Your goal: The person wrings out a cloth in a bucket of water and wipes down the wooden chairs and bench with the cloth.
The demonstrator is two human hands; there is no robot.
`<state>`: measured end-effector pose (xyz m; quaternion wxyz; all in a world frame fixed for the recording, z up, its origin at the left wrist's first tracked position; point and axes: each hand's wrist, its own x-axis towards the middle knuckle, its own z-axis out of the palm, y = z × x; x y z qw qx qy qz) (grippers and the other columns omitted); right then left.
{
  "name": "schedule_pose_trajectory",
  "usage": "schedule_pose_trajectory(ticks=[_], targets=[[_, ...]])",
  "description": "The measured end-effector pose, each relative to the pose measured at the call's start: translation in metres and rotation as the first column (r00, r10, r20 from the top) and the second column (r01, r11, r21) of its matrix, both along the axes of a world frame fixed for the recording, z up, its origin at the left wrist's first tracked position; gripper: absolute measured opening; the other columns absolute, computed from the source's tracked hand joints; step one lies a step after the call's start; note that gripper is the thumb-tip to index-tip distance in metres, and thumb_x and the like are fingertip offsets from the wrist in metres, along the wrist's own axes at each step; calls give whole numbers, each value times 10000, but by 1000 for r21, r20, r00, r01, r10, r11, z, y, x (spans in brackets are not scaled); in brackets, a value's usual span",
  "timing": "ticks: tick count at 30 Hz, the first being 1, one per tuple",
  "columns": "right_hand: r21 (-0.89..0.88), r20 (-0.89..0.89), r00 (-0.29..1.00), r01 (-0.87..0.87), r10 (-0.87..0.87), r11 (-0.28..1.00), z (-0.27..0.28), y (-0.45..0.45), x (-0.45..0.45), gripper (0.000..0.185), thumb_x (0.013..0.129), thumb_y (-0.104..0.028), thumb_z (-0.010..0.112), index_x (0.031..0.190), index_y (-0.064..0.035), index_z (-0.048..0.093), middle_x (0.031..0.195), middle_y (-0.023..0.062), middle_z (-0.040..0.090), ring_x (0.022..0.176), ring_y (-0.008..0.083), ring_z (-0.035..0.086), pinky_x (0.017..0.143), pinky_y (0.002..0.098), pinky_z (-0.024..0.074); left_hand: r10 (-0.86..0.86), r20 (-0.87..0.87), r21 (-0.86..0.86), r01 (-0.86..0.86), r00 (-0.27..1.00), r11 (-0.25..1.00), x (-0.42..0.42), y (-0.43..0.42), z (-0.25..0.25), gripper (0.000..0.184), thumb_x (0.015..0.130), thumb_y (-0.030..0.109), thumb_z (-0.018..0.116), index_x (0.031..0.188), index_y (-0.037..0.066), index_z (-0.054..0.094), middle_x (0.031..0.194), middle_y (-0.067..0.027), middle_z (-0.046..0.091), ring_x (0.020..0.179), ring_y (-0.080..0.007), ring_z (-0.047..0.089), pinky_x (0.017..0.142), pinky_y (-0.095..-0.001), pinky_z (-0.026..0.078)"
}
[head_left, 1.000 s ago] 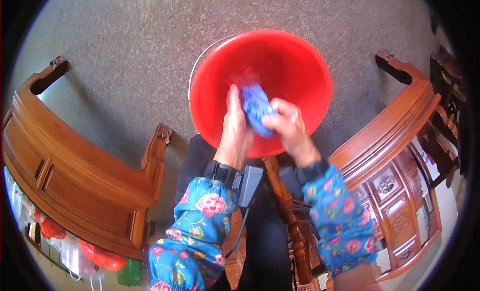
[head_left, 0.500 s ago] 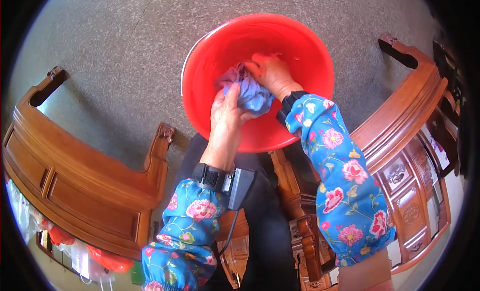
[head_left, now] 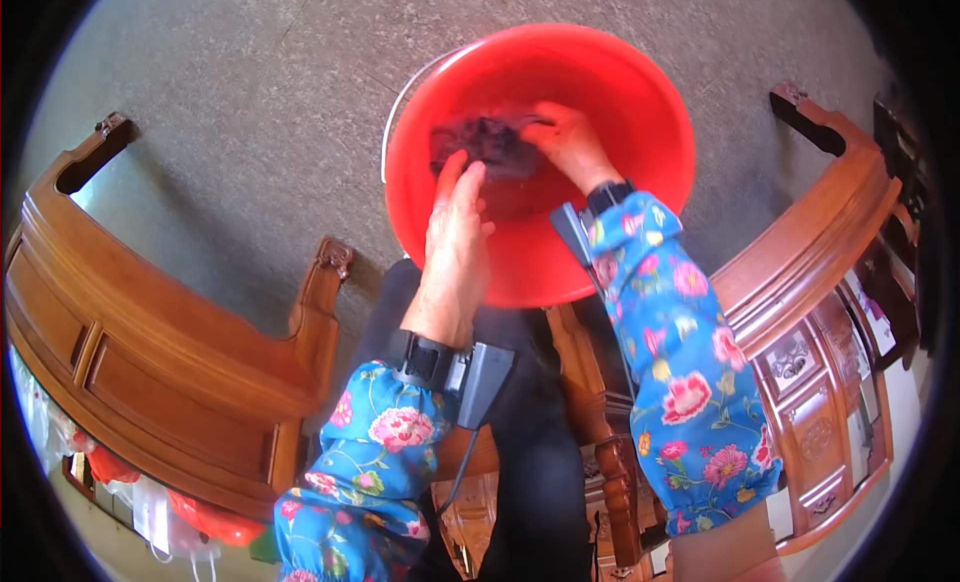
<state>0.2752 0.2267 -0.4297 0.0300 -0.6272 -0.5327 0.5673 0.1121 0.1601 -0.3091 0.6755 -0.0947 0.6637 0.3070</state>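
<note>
While both hands are down inside one red bucket [head_left: 610, 222], there's a single bunched-up dark cloth [head_left: 485, 140] in there with them, over on the far-left side of the bucket and pretty blurry. Left hand [head_left: 457, 227] is at its near edge, thumb and fingers a bit apart, not wrapped around anything. Right hand [head_left: 570, 147] has its fingertips right at the cloth's right end, but with the blur I can't tell if they're pinching it or just touching.

Count so far: two hands, one cloth, one bucket, one wire handle [head_left: 390, 132] showing on the bucket's left. Also two blue floral sleeves [head_left: 375, 467], two black wrist straps [head_left: 418, 360] and two small dark boxes [head_left: 487, 384], one of each per arm. Bucket's over speckled grey floor [head_left: 280, 92], with one wooden bench end [head_left: 160, 312] on the left and another on the right.
</note>
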Motion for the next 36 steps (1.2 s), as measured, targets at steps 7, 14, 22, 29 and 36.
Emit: schedule_pose_trajectory(ticks=[7,14,22,29,36], targets=[[18,-477,872,137,-112,990,193,-19,-15,68,683,-30,585,744,-8,567,741,67,486,672,162,488,612,300,406,211,116,127,-225,971,966,11,19,-6,716,869,448,660,1408,54,402,1140,-94,587,998,-172,569,861,-360,466],[277,-424,884,335,-199,900,174,-27,-57,135,786,-111,632,745,-44,522,632,115,480,552,237,510,532,358,430,317,322,90,-362,892,928,13,15,2,254,941,269,547,1058,59,629,950,-75,656,806,-199,653,697,-334,559],[316,305,929,-305,208,898,30,18,0,209,877,-272,610,884,-63,619,827,220,631,809,445,602,647,487,497,192,193,-13,-193,962,981,16,9,-1,271,982,269,501,1088,27,563,1067,-121,636,892,-268,636,750,-410,533],[288,192,981,-74,18,955,-4,10,17,275,864,-238,634,1054,-41,616,982,247,638,970,415,607,815,451,498,253,67,-63,-249,965,967,12,5,1,567,944,303,566,1407,53,357,1410,-160,399,1119,-353,527,899,-470,445],[303,-14,987,-150,161,941,15,9,0,244,731,-155,611,950,-66,672,922,191,646,870,386,623,735,443,508,210,129,-176,-186,969,967,11,22,9,724,890,447,621,1478,191,285,1520,-124,237,1267,-373,373,928,-569,385]])
